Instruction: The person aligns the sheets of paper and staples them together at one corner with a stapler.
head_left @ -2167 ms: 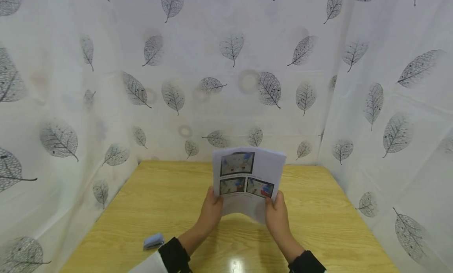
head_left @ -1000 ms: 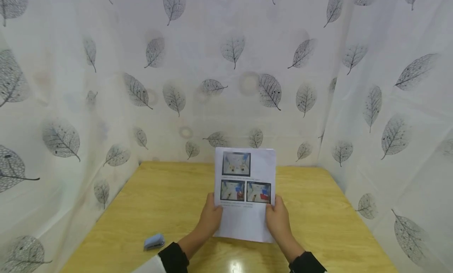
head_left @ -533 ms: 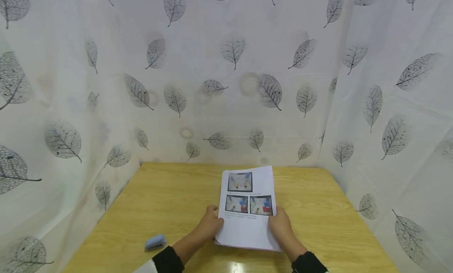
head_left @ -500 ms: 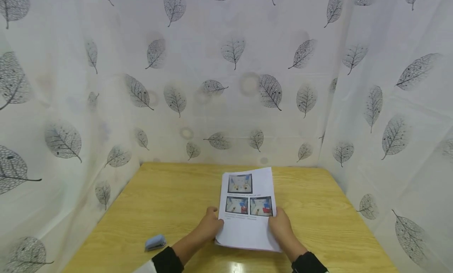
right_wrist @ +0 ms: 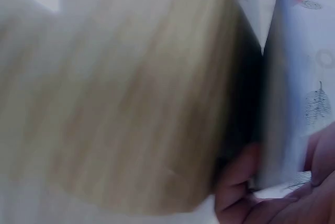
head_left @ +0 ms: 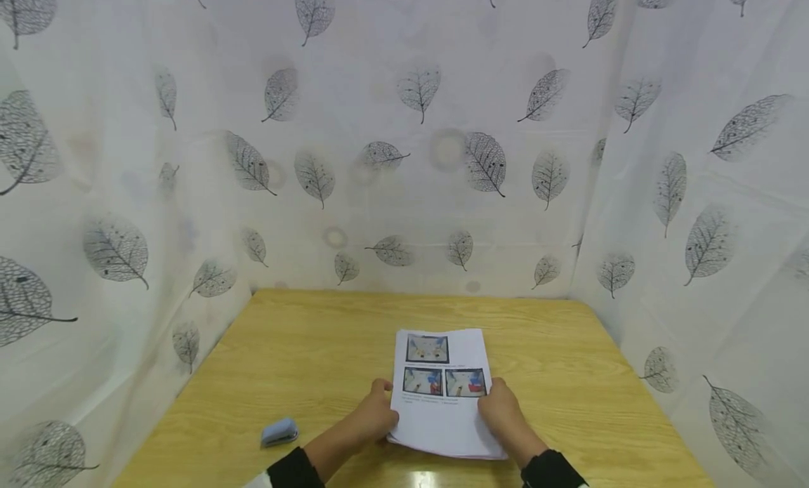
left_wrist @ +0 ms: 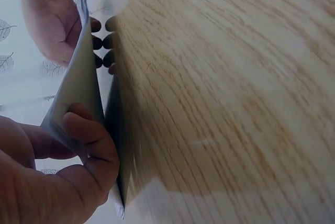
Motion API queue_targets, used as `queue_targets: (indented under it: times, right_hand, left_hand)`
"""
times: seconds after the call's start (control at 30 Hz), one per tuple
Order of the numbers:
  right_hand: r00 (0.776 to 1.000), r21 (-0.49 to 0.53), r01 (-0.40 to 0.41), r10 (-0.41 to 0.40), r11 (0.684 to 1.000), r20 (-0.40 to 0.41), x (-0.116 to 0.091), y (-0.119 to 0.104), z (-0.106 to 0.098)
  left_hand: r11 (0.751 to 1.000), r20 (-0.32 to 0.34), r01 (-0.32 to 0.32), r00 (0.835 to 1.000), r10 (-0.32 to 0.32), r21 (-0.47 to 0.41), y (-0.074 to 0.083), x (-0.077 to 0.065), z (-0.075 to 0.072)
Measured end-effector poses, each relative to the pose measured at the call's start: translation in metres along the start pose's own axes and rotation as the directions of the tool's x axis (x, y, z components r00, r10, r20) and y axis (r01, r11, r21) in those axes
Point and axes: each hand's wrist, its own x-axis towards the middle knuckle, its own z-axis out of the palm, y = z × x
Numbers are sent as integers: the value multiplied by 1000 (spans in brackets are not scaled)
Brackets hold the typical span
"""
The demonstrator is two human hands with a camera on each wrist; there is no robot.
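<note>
A stack of printed paper sheets (head_left: 442, 425) is held low over the table, its top page bearing several small pictures and lines of text. My left hand (head_left: 377, 414) grips its left edge, thumb on top and fingers curled underneath, as the left wrist view shows of the hand (left_wrist: 78, 166). On the opposite edge my right hand (head_left: 505, 414) holds the stack the same way; in the right wrist view its fingers (right_wrist: 238, 182) bend under the blurred sheets (right_wrist: 282, 103). A blue stapler (head_left: 279, 432) lies on the table to the left of my left hand.
The wood-grain table (head_left: 303, 347) has a glossy surface that reflects light near its front edge. White curtains (head_left: 404, 193) with a dark leaf print hang behind it and along both sides.
Both hands have lowered the stack toward the table, and it has gone from bent and raised to flatter. The stapler has stayed in place.
</note>
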Motion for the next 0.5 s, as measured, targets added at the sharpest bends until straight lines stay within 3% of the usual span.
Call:
queue_targets:
  times: [0.13, 0.2, 0.27, 0.33, 0.43, 0.5]
  right_hand:
    - [999, -188, 40, -44, 981, -21, -6, -12, -7]
    - [988, -276, 129, -147, 953, -45, -13, -20, -10]
    - [955, -327, 259, -292, 909, -54, -22, -29, -10]
    - [888, -358, 421, -459, 833, -25, -31, -34, -6]
    - [727, -386, 652, -683, 653, 73, -43, -36, 3]
    - [618, -413, 748, -773, 520, 145, -51, -34, 9]
  left_hand:
    - [1000, 2, 13, 1000, -13, 0, 0, -1, 0]
    - [1000, 3, 21, 1000, -21, -2, -1, -1, 0]
    - [1000, 2, 24, 1000, -24, -6, -1, -1, 0]
    - [1000, 4, 22, 1000, -22, -14, 0, -2, -1]
    - [999, 10, 20, 1000, -19, -25, 0, -2, -1]
    - [999, 15, 16, 1000, -15, -32, 0, -2, -1]
